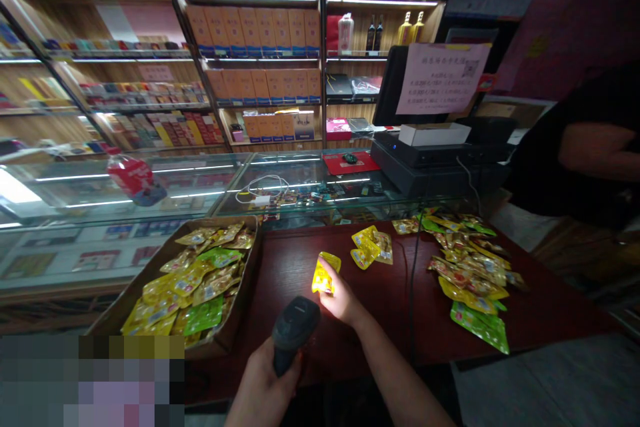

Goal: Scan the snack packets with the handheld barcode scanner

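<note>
My left hand (267, 380) is wrapped around the handle of a black barcode scanner (299, 320), whose head points toward my other hand. A small yellow snack packet (324, 268) is gripped in my right hand (339, 300), lit brightly above the dark red table (283, 260). Just beyond it lie a few loose yellow and brown packets (367, 247). To the left, a cardboard box (240, 307) holds many yellow, gold and green packets (185, 280). On the right side of the table, more packets (470, 260) are heaped in a loose pile.
A thin black cable (415, 267) crosses the table. Behind stands a glass counter (220, 180) with a red bottle (133, 177), a white cable (263, 197) and a mouse (350, 159). A monitor (393, 90) bears a paper sign. Another person (580, 147) stands at the right.
</note>
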`<state>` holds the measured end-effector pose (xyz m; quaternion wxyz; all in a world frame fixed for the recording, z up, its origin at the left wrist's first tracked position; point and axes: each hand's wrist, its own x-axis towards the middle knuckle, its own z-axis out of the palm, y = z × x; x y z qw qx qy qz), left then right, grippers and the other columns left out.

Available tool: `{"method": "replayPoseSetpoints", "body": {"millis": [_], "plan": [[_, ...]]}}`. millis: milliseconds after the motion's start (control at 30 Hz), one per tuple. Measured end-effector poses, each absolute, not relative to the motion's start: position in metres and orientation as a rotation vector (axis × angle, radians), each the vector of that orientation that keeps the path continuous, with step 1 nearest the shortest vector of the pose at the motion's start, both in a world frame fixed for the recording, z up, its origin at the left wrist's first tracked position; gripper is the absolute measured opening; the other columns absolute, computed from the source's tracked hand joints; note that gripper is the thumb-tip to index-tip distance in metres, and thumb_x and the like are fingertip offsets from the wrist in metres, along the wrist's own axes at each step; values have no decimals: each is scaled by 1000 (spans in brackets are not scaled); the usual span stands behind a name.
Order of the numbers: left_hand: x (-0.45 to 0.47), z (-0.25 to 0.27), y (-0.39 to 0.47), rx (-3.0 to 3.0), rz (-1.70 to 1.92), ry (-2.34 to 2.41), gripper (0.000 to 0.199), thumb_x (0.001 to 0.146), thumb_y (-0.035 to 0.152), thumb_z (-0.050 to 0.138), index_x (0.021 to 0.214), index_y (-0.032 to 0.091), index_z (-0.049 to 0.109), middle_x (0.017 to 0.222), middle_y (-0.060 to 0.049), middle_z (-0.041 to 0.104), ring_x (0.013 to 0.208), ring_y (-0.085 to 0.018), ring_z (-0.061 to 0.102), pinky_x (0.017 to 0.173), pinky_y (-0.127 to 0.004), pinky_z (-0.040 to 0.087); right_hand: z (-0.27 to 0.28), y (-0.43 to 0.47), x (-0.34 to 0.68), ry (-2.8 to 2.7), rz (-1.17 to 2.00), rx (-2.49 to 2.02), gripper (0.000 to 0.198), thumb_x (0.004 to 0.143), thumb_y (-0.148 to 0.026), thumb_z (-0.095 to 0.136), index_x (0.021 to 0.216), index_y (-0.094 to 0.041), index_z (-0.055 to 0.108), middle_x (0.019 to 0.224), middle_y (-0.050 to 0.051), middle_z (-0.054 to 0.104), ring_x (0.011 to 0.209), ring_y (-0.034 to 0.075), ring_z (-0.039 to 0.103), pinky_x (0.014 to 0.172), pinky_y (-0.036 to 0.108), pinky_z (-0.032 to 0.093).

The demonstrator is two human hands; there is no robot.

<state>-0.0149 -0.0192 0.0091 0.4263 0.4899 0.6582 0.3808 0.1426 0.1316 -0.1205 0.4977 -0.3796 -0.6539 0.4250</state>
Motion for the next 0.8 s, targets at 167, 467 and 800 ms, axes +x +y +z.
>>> {"method": "replayPoseSetpoints", "body": {"millis": [167, 467, 800], "plan": [[-16, 4, -17, 1210, 970, 1659, 18, 72, 35, 64, 70, 19, 57, 49, 5, 52, 44, -12, 47, 45, -23, 37, -117, 131, 142, -1597, 1056, -943, 86, 68, 1, 53, 150, -26, 43, 142, 10, 58, 120, 25, 63, 105, 42, 50], [-12, 2, -20, 1143, 993, 1656, 22, 70, 39, 67, 75, 18, 60, 48, 6, 53, 41, -13, 47, 42, -23, 36, -117, 131, 142, -1609, 1064, -907, 86, 69, -2, 53, 151, -26, 41, 144, 9, 57, 124, 24, 60, 109, 42, 46], [-10, -3, -17, 1198, 983, 1657, 17, 77, 33, 63, 76, 17, 61, 49, 4, 55, 43, -14, 50, 44, -23, 37, -111, 128, 142, -1606, 1038, -937, 82, 70, -5, 56, 149, -24, 43, 141, 10, 60, 123, 25, 61, 106, 41, 49]]}}
